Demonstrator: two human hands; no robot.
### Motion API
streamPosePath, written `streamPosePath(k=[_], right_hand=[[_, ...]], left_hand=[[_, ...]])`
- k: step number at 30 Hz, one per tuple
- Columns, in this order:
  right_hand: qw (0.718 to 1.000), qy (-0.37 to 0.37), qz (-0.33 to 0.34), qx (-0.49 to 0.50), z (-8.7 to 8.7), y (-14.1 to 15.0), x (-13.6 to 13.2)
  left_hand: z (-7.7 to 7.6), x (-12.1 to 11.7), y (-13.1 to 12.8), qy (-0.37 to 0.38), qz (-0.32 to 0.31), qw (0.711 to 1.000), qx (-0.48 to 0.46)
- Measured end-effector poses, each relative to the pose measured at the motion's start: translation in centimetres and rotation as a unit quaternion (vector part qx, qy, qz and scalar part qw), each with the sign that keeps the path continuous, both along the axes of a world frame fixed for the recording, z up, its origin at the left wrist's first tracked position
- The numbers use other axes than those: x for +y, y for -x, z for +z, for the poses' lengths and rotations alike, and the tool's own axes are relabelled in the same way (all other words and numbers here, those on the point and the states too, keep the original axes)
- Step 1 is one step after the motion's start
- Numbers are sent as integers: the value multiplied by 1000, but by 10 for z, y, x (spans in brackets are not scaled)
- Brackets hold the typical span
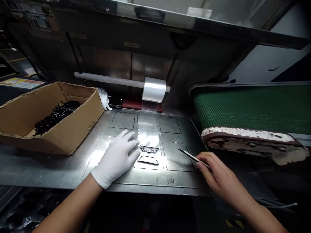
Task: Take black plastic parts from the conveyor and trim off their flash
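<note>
My left hand [119, 158], in a white glove, rests palm down on the metal plate [116, 178]. Its fingers are spread, the tips beside the left edge of a strip of clear film [148, 124] and two small black plastic parts. The farther part [149, 149] shows its ribbed inside; the nearer part [148, 160] is a trapezoid lying close to the thumb. My bare right hand [213, 168] pinches a slim craft knife [191, 157], its dark pointed tip aimed left above a square outlined on the plate.
A roll of clear film [155, 90] hangs on a white rod [111, 78] at the back. At left stands a cardboard box [73, 129] holding black parts [58, 116], with a white glove [104, 98] behind its corner. A green conveyor belt [252, 108] runs along the right.
</note>
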State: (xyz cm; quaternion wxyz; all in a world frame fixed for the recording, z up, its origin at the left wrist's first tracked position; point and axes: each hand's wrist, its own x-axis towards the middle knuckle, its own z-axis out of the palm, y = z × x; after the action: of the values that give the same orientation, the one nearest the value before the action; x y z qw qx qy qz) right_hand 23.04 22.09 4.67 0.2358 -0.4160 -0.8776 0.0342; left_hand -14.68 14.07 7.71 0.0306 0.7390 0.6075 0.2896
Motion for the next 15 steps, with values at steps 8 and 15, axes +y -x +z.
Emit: streamPosePath(k=[8,15], right_hand=[[979,9,179,-95,46,137,8],[973,22,177,-148,50,130,16]], left_hand=[[-10,4,5,22,-5,999,44],[-9,6,5,28,-3,997,67]])
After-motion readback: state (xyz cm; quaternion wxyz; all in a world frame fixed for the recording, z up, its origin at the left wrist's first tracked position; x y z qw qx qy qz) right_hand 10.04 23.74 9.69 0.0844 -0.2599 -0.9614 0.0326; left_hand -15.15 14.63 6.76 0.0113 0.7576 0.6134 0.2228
